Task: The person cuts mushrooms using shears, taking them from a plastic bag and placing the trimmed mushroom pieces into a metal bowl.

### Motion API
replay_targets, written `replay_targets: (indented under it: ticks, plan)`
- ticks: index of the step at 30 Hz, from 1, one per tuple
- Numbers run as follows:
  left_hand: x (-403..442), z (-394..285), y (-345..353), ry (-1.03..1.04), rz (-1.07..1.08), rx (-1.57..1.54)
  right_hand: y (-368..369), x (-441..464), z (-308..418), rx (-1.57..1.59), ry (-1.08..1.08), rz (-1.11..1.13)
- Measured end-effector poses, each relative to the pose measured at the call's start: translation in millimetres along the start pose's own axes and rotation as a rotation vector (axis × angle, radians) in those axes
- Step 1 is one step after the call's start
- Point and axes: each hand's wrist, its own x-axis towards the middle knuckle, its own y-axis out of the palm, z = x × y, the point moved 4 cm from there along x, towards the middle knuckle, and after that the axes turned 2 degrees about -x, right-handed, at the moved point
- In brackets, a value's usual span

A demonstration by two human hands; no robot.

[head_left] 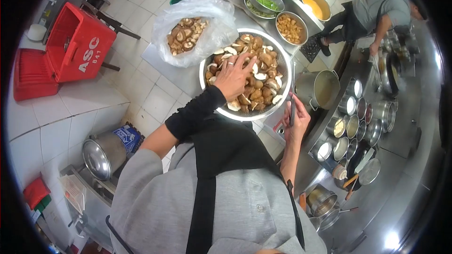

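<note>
Mushrooms (258, 84), many cut to show pale flesh, lie heaped directly under the left hand (234, 75), inside a round metal colander (283, 63). That hand rests palm down on the heap, partly open, its fingers loosely spread and pointing away from the body; no firm hold shows, but what is beneath the palm is hidden. The heap has no single long axis — it spreads round the hand on every side, most of it to the right. Nearer the body and to the right, just outside the rim, the right hand (298, 121) has its fingers curled around a dark narrow implement (292, 110), whose length runs roughly away from the body. So the left hand is nearer the mushrooms. Beyond and left of it, a plastic bag (220, 16) holds whole ones.
</note>
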Motion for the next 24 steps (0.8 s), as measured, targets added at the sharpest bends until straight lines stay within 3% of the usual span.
replay_targets:
  ticks: [4,6,8,10,12,14,17,20,21,24]
  plan:
    - [3.4,22.4,-72.9,-0.078,-0.253,-0.305,-6.3,-9.6,4.6,-0.066,-0.023,-0.039]
    - [-3.0,82.8,-85.4,-0.120,-0.413,-0.123,-4.6,-13.3,2.7,-0.096,-0.027,0.037]
    - [1.2,145.2,-88.3,-0.224,-0.300,0.080,8.5,-16.9,5.2,-0.182,-0.056,0.140]
    - [-0.3,203.1,-70.7,-0.188,-0.189,0.134,48.1,-20.8,20.5,-0.325,-0.116,0.272]
    - [3.1,218.2,-67.3,-0.237,-0.123,0.160,76.1,-17.4,17.4,-0.329,-0.083,0.379]
    - [0.3,218.2,-73.0,-0.376,-0.080,0.156,107.5,-14.8,18.3,-0.425,-0.241,0.375]
    - [-1.4,189.6,-94.8,-0.503,-0.267,-0.035,144.5,-8.7,30.4,-0.792,-0.318,0.416]
    - [-21.0,206.0,-76.5,-0.855,-0.371,-0.845,181.2,-2.0,32.6,-0.814,-0.467,0.445]
    - [-23.4,193.4,-79.4,-0.860,-0.401,-1.130,190.1,1.2,31.5,-0.852,-0.487,0.459]
    - [-34.9,173.5,-89.9,-0.801,-0.437,-1.391,208.8,12.3,26.2,-0.921,-0.537,0.507]
